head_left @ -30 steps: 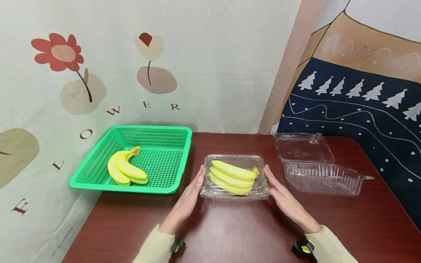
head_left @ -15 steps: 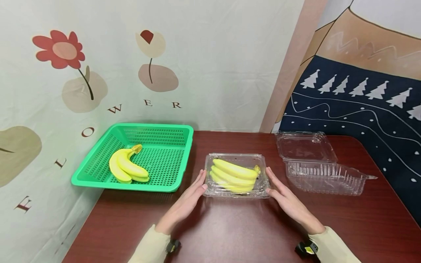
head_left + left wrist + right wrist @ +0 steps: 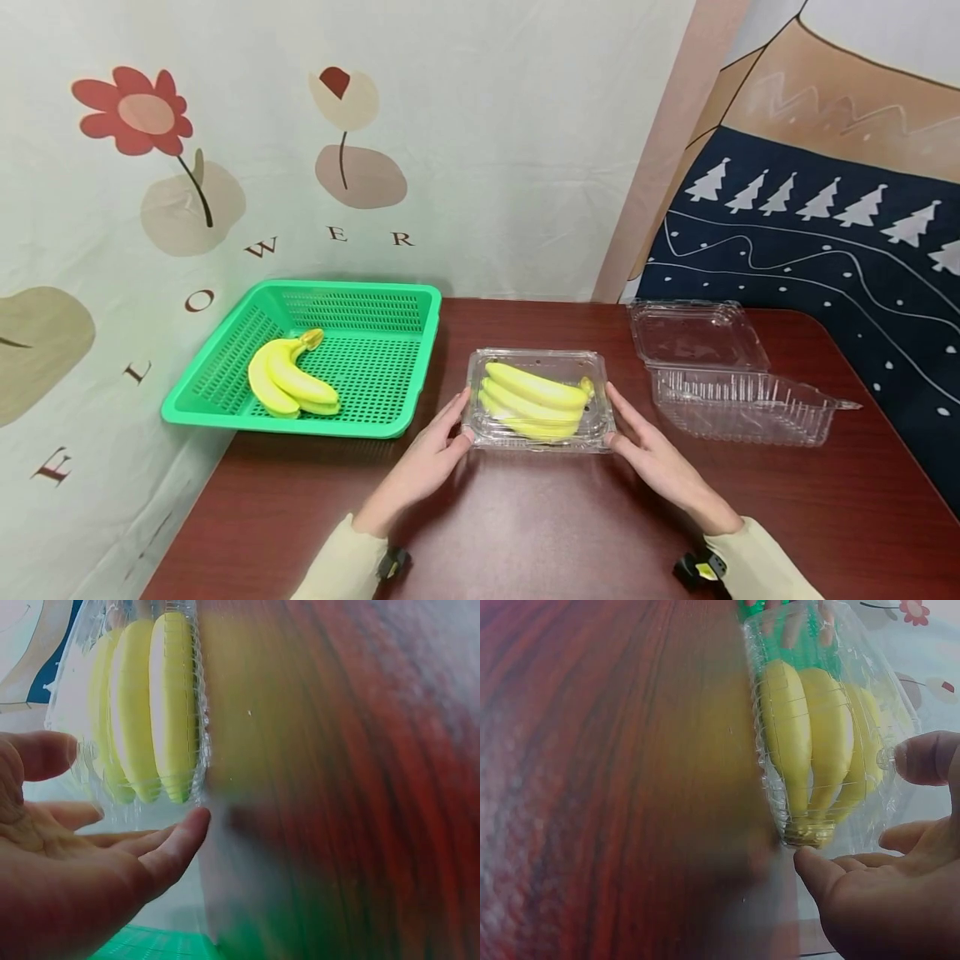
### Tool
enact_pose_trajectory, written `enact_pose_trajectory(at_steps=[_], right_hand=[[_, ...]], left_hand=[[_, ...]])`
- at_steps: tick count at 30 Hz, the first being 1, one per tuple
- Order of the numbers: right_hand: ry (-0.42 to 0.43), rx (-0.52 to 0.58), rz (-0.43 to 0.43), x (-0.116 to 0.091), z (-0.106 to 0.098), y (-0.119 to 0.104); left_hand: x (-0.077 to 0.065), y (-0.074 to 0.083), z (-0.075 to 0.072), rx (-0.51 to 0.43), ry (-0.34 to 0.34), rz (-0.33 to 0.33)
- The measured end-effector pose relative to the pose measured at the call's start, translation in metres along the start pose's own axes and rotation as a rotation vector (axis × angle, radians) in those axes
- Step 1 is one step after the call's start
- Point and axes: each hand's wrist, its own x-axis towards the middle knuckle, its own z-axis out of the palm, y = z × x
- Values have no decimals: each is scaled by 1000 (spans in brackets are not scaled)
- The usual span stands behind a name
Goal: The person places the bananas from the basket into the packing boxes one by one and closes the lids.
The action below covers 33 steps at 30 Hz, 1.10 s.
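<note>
A lidded clear plastic clamshell container [image 3: 538,437] stands on the table in front of me, a bunch of yellow bananas [image 3: 534,404] inside it. My left hand [image 3: 427,462] lies along its left side, fingers extended, thumb at the near left corner. On the opposite side my right hand [image 3: 660,462] mirrors it, fingers extended along the wall and thumb at the near right corner. In the right wrist view the thumb [image 3: 926,759] meets a small clear tab at the lid edge. The bananas' brown stem end [image 3: 810,832] points toward the right hand.
At the left, a green plastic basket [image 3: 375,429] holds another banana bunch [image 3: 288,379]. Back right on the dark red-brown table [image 3: 540,525] stands a second clear container [image 3: 742,412] with its lid [image 3: 693,337] raised. A printed cloth [image 3: 495,167] hangs behind.
The left thumb has spread away from its fingers to the container's near corner, and the right thumb sits closer to its corner. The container stays in place; the view has shifted slightly.
</note>
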Motion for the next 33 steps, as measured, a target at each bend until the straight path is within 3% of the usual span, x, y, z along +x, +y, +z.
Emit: enact_pose_trajectory(at_steps=[7,11,16,22,27,33], right_hand=[[17,14,-16,0,2,-1],[61,-62,-18,0,3,-2],[104,-122,17,0,3,-4],[-11,0,117,1,1,-5],[-95,96,85,1,0,-3],[-132,174,58,2,1,0]], left_hand=[[0,2,2,38,66,-37],[1,4,3,22,43,-80],[0,5,3,-89,-36,-99],[1,4,4,-265,-114,-115],[3,2,5,-348,-148,-105],[6,1,7,-405,-156,-97]])
